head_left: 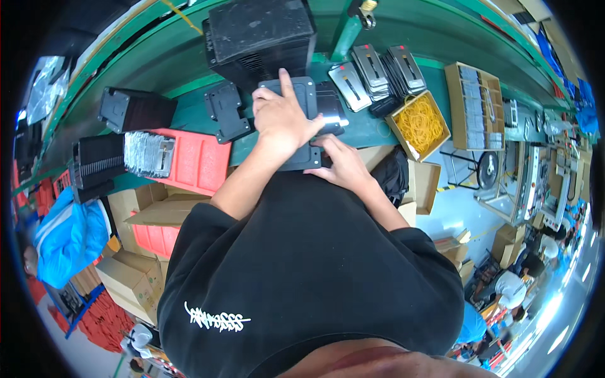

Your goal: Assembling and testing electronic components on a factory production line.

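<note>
A dark grey rectangular plastic plate (306,94) with rounded corners and small corner holes lies in front of me at the bench edge. My left hand (279,118) rests across it, index finger stretched out and thumb spread to the right. At the plate's near right corner, my right hand (343,165) pinches the edge between thumb and fingers. Just right of the plate sit dark, shiny flat parts (331,107), partly covered. To its left lies a similar dark plastic part (225,113) with a notched outline. The middle of the plate is hidden under my left hand.
A tall stack of black plates (261,31) stands behind. Silvery flat parts (372,72) are piled at the back right, beside a box of yellow rubber bands (419,126) and a divided carton (469,72). A red tray (195,160) and black stacks (135,110) are left.
</note>
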`<state>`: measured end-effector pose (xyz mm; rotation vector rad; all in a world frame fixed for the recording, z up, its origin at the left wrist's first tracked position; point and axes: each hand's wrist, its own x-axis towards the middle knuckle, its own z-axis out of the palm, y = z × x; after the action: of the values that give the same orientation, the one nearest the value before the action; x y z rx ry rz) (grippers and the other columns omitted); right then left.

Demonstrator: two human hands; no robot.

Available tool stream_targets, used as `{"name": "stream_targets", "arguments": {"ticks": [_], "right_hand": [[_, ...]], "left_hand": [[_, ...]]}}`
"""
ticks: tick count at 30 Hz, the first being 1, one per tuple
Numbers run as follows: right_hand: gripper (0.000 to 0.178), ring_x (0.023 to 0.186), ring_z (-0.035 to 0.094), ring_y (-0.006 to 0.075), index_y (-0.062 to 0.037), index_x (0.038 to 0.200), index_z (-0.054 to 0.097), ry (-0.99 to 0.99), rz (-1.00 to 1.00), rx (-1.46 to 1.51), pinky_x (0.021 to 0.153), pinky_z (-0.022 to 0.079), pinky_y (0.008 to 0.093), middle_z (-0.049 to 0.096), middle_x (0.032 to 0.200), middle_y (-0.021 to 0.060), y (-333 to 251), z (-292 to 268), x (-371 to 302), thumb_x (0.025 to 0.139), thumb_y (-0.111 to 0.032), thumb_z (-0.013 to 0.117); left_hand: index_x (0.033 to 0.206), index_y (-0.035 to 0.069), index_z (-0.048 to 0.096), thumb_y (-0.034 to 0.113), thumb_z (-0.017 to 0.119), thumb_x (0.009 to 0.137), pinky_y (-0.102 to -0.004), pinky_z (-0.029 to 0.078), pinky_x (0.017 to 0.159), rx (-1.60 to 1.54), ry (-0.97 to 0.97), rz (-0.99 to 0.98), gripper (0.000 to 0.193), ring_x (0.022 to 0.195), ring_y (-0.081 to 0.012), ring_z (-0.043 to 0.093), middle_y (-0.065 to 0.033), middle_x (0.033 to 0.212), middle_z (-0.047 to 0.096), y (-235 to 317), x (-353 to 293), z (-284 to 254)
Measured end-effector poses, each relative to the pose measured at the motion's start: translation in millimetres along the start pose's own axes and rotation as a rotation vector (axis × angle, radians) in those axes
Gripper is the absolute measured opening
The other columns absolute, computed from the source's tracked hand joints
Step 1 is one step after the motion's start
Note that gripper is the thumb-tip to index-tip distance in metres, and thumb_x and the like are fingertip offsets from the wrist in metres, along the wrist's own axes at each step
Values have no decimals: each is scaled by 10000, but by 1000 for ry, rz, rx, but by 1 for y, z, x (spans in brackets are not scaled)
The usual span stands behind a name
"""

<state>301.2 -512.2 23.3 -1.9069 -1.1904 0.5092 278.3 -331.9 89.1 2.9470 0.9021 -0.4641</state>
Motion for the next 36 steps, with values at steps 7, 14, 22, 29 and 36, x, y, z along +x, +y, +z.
{"name": "stream_targets", "arguments": {"ticks": [7, 14, 22, 29, 36], "right_hand": [[582, 762, 666, 291, -64, 1171, 587, -64, -28, -122, 681, 524, 383, 639, 908, 103, 1, -15, 4, 784, -438, 809], [774, 612, 654, 265, -75, 1368, 516, 58, 259, -283, 585, 510, 402, 625, 695, 84, -54, 9, 45, 804, -558, 736], [916, 462, 607, 236, -52, 1475, 440, -133, 351, -989, 488, 488, 407, 573, 539, 59, -78, 51, 88, 818, -668, 607], [873, 578, 680, 288, -80, 1505, 414, -127, 419, -698, 577, 533, 419, 657, 648, 137, -83, 14, 94, 831, -600, 607], [776, 939, 698, 404, -173, 1533, 386, 180, 580, -137, 859, 547, 440, 708, 1033, 266, -1, -28, 67, 882, -552, 575]], "left_hand": [[1582, -24, 120, 601, 631, 775, -413, 450, 1029, -1176, -251, 173, 1142, 1231, -447, 551, -363, 1331, 533, -122, 2, 9], [1612, 112, 146, 725, 617, 749, -434, 453, 1053, -224, -348, -240, 1158, 1320, -395, 522, -320, 1372, 534, -215, 52, 137], [1620, 156, 99, 846, 630, 673, -461, 447, 1064, -54, -188, -438, 1286, 1304, -463, 506, -393, 1460, 376, -169, 116, 163], [1576, 114, 273, 718, 603, 819, -457, 460, 1028, -159, -214, -345, 1023, 1283, -459, 510, -319, 1451, 428, -172, 86, 140], [1518, 42, 366, 560, 606, 910, -430, 499, 958, -915, 134, -20, 834, 1111, -446, 592, -316, 1354, 465, -108, 0, 55]]}}
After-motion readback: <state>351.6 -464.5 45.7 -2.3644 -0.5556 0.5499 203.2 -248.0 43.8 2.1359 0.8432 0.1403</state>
